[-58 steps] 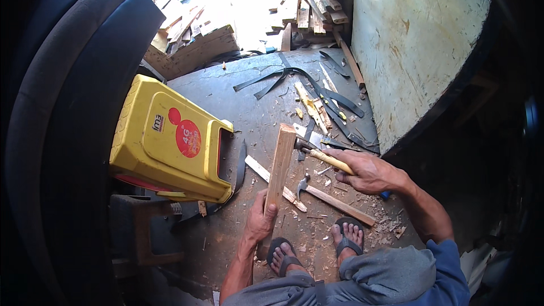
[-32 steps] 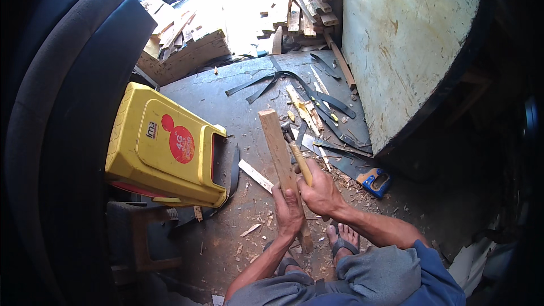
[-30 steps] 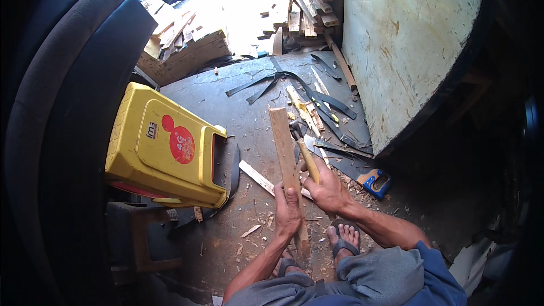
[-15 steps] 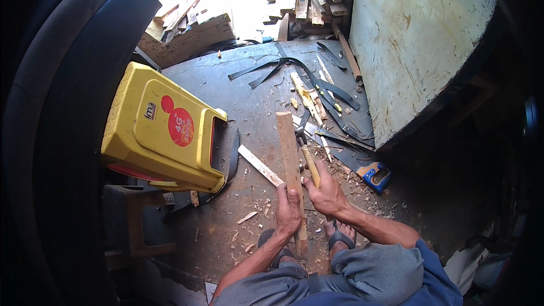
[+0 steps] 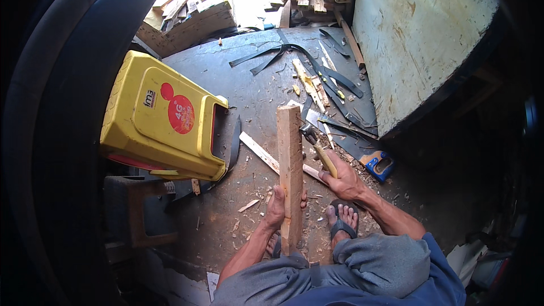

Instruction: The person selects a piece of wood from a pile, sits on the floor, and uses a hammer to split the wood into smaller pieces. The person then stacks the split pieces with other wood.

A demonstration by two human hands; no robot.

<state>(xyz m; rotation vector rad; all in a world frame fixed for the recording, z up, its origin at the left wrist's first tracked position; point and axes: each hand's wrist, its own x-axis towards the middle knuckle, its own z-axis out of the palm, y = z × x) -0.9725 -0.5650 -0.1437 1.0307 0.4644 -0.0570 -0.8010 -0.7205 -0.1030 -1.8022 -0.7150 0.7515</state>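
Note:
My left hand [image 5: 275,208] is closed round the lower half of a thick wooden beam [image 5: 289,161], fingertips showing on its right side. The beam points away from me, its near end close to my lap. In my right hand [image 5: 347,178] is a claw hammer [image 5: 324,157], gripped by its pale wooden handle. Its dark metal head is just right of the beam's upper part; whether the two touch I cannot tell. Behind the beam, a thin pale wood strip [image 5: 259,152] lies slantwise on the floor.
A yellow plastic stool [image 5: 164,119] lies on its side at the left. On the right are a handsaw [image 5: 376,164] with a blue-and-wood handle and a pale scuffed panel [image 5: 419,39]. Black straps [image 5: 294,48], wood pieces [image 5: 309,85] and shavings litter the floor. Wood scraps are piled farther off.
The beam has turned so that two faces show, and my left hand has shifted left and down on it. My right hand has moved the hammer rightward, away from the beam.

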